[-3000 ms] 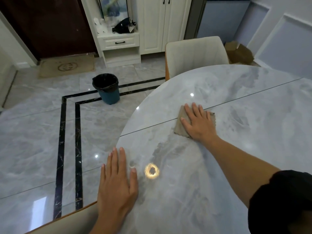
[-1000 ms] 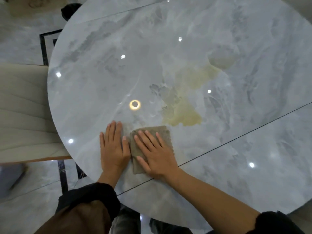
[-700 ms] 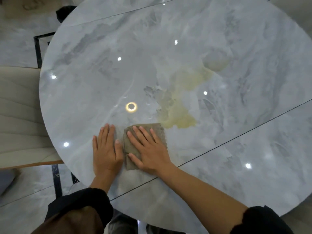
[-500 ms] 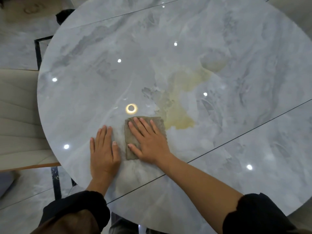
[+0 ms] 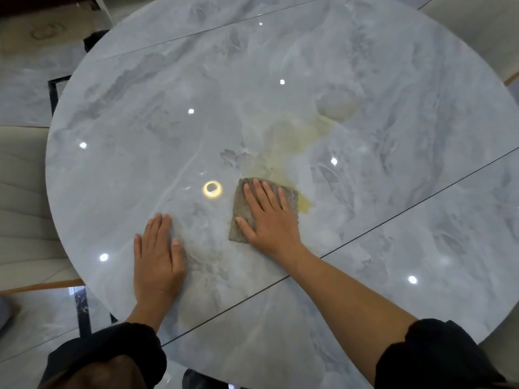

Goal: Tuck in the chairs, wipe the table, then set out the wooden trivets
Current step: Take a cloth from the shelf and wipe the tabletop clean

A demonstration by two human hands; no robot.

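I see both hands spread flat on surface [image 5: 365, 80]: right hand [image 5: 268, 217] presses cloth [image 5: 238, 209], left hand [image 5: 157, 256] near-left, apart.

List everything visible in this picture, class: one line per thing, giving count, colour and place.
table: one, grey marble, fills view
cloth: one, brown-grey, near table's middle
yellowish patch: one, on table beyond cloth
left chair: one, cream, beside table
far chair: one, cream, top right
floor: grey tiles, black stripe, left
doormat: one, tan, far left
left grip: one, bare hand, flat on table
right grip: one, bare hand, pressing flat on cloth
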